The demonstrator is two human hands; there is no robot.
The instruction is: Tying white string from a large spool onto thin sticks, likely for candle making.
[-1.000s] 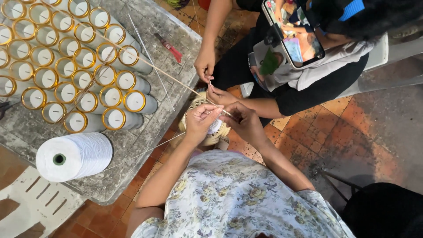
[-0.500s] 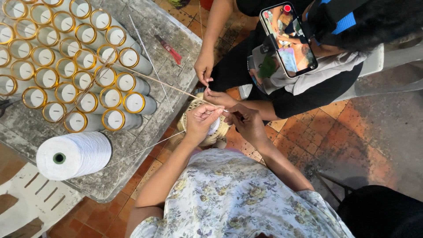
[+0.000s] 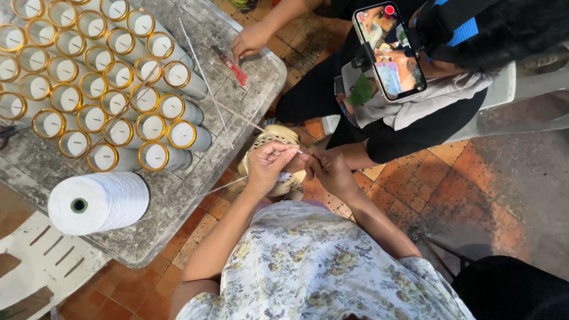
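Fingertips of my left hand [image 3: 268,166] and right hand [image 3: 329,172] are pinching together on 1 thin stick [image 3: 246,120], over the woven basket [image 3: 283,137] beside the table [image 3: 237,89].

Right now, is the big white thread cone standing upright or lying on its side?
Lying on its side: the white thread cone rests lengthwise on the grey table, its core hole facing sideways.

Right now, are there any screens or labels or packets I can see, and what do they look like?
Phone screen: top right, mounted in front of the other person's chest, a tilted dark-edged rectangle, lit, showing a small colourful picture with a red dot near its top.
Green patch: just left of and below the phone, on the pale cloth; a small leaf-like shape, too small to tell more.
No packets or signs show.
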